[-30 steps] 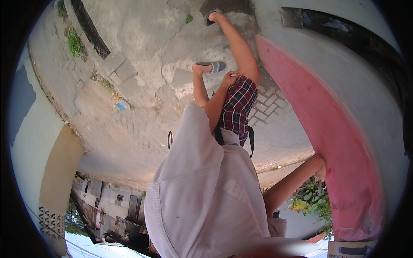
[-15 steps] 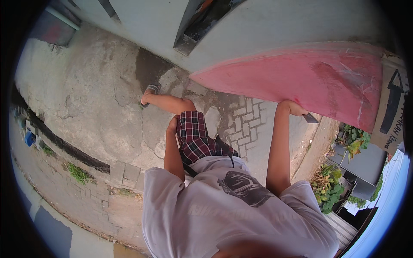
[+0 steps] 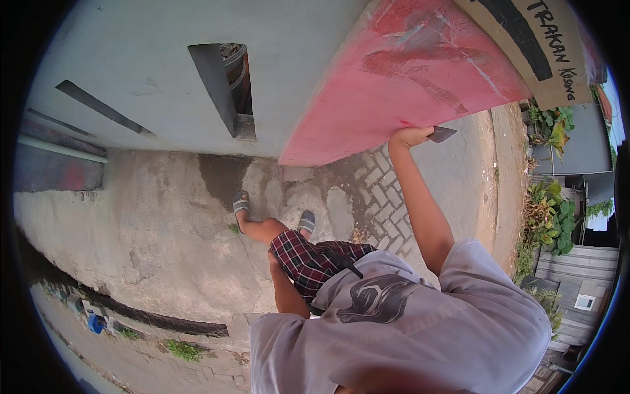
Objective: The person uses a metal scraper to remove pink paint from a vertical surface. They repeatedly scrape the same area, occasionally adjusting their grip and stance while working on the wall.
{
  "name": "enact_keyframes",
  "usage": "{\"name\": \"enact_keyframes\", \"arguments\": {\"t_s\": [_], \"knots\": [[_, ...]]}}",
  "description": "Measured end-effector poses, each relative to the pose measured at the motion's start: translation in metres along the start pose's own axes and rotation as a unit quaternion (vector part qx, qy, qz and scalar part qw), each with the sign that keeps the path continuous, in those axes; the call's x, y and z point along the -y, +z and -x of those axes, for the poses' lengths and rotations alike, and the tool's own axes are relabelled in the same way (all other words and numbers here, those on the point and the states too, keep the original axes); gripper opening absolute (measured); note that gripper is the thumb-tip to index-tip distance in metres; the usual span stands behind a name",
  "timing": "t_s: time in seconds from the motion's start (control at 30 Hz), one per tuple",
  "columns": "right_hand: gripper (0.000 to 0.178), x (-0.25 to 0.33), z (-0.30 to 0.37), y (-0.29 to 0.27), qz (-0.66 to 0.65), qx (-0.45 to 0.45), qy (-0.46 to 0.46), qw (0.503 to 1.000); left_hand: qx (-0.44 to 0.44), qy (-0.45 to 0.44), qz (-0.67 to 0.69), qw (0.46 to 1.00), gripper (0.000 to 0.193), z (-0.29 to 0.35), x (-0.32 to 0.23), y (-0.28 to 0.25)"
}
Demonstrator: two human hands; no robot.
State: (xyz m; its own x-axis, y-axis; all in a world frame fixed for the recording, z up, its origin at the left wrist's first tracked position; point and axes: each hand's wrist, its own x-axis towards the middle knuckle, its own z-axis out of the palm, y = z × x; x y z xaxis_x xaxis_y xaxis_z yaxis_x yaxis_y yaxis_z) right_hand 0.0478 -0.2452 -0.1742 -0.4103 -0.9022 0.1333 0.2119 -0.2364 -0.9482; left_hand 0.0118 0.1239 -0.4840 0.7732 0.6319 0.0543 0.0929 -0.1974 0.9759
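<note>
My right hand is closed around a scraper with a flat, dark grey blade; its handle is hidden in the fist. This hand is up against the lower edge of the pink wall section, and the blade points away to the right. Pale scuffs and darker red patches mark the pink surface. Down by my thigh, my left hand lies against the dark plaid shorts, its fingers mostly hidden.
A grey wall with slotted openings joins the pink section. Above hangs a cardboard sign with black lettering. Cracked concrete and paving blocks lie underfoot. Plants grow at the right; a drainage gap runs at the left.
My view has turned, so the pink wall and sign sit higher and further left. One leg has bent, and a second sandal now shows. The scraper stays in my right hand.
</note>
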Motion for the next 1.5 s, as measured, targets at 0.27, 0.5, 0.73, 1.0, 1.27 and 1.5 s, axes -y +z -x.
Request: {"name": "enact_keyframes", "arguments": {"t_s": [0.27,0.5,0.73,1.0,1.27,1.5], "knots": [[0.040,0.003,-0.018,-0.037,0.008,0.206,0.007,0.979,-0.021,-0.042,-0.015,0.999,0.043,0.012,-0.014,0.005],[0.023,-0.014,-0.012,-0.209,0.174,0.362,0.062,0.914,0.020,-0.069,-0.022,0.997,0.040,0.018,-0.012,0.009],[0.029,-0.043,0.016,-0.372,0.394,0.401,0.369,0.740,0.066,-0.152,-0.023,0.986,0.037,0.023,0.017,-0.001],[0.032,-0.044,0.017,-0.354,0.438,0.580,0.363,0.583,0.193,-0.363,-0.169,0.896,0.034,0.024,0.073,-0.077],[0.057,-0.035,0.030,-0.294,0.398,0.561,0.377,0.620,0.363,-0.096,-0.225,0.899,0.029,0.009,-0.027,-0.093],[0.046,0.043,0.063,-0.209,0.270,0.645,0.521,0.489,0.592,0.378,-0.214,0.679,0.066,0.052,-0.256,-0.096]]}}
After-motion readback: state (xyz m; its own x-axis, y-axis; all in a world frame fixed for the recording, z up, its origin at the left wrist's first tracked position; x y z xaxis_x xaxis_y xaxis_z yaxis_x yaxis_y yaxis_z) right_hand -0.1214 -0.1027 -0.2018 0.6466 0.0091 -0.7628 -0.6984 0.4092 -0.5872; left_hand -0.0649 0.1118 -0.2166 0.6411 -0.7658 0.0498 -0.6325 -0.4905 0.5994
